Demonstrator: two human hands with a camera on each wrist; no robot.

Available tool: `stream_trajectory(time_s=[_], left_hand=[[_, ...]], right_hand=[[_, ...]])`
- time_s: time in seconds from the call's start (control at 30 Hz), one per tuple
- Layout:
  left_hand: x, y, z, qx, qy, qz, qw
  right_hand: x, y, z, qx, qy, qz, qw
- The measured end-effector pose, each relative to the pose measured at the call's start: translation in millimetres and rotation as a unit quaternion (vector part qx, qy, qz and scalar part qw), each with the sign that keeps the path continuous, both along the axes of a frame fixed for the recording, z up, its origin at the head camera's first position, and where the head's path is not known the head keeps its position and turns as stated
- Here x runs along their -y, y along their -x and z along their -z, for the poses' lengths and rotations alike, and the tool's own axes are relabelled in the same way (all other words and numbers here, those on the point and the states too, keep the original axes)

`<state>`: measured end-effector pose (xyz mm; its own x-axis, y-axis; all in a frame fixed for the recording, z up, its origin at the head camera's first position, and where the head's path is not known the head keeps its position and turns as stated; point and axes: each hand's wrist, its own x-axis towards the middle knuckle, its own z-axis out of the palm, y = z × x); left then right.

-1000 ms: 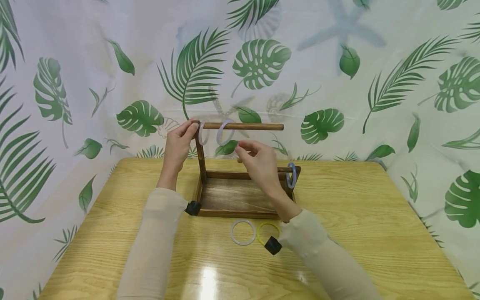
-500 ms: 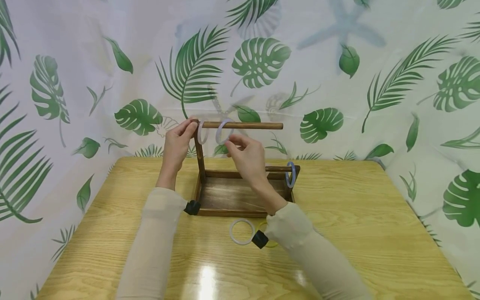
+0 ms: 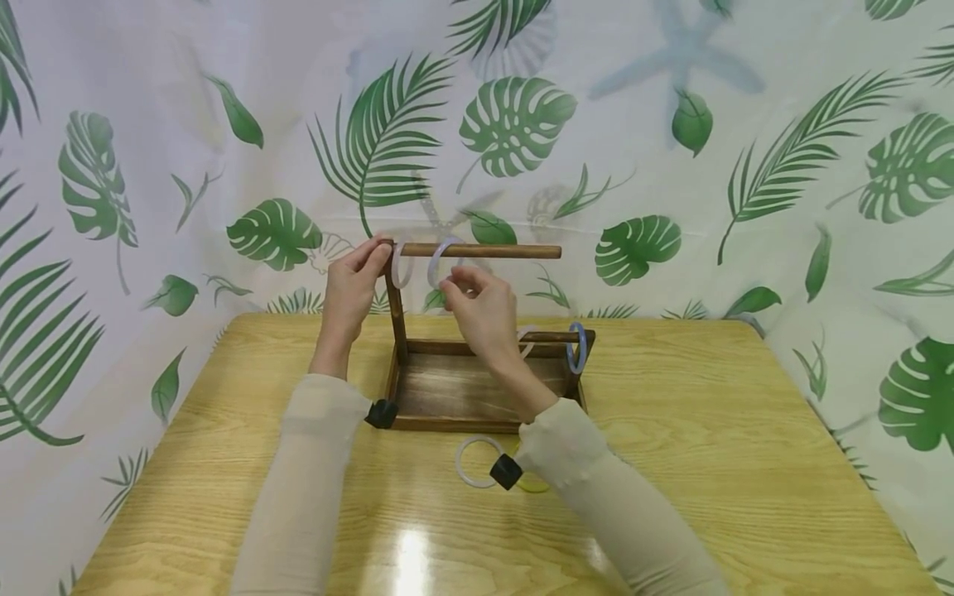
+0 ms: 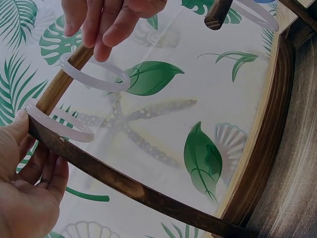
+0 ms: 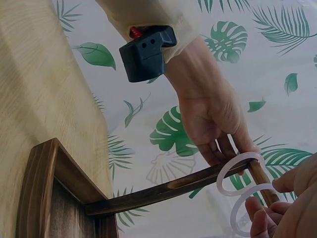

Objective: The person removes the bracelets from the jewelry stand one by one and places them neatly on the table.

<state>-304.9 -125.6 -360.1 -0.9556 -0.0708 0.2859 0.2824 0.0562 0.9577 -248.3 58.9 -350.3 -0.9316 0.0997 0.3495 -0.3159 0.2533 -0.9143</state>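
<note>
My left hand point(image 3: 354, 290) grips the upper corner of a dark wooden stand point(image 3: 397, 314), where the post meets the top rod point(image 3: 514, 251). A pale pink bangle point(image 4: 64, 130) hangs on that rod close to the post. Farther along hangs a lavender bangle point(image 4: 94, 82). My right hand point(image 3: 488, 319) pinches the lower edge of the lavender bangle between thumb and fingers; the exact contact is partly hidden. On the lower rod point(image 3: 555, 337), a blue bangle point(image 3: 577, 348) hangs near the right post, with another pale bangle point(image 3: 526, 341) partly behind my right wrist.
The stand's shallow tray base point(image 3: 447, 424) sits on a wooden table point(image 3: 693, 447). In front of it lie a white bangle point(image 3: 459, 472) and a yellow bangle point(image 3: 533, 487), the latter mostly covered by my right sleeve. A leaf-patterned curtain point(image 3: 641, 165) hangs behind.
My right hand has moved left from beside the lavender bangle to its lower edge and taken hold there. The left hand stays on the stand's corner.
</note>
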Motion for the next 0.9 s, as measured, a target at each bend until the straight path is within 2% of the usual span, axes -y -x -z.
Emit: stream_trajectory(time_s=[0.53, 0.9], left_hand=[[-0.1, -0.4, 0.3, 0.001, 0.001, -0.001, 1.0], [0.3, -2.1, 0.2, -0.004, -0.003, 0.009, 0.9999]], right_hand=[[8, 7.7, 6.3, 0.002, -0.023, 0.01, 0.9997], [15, 10.0, 7.8, -0.008, -0.013, -0.029, 0.9995]])
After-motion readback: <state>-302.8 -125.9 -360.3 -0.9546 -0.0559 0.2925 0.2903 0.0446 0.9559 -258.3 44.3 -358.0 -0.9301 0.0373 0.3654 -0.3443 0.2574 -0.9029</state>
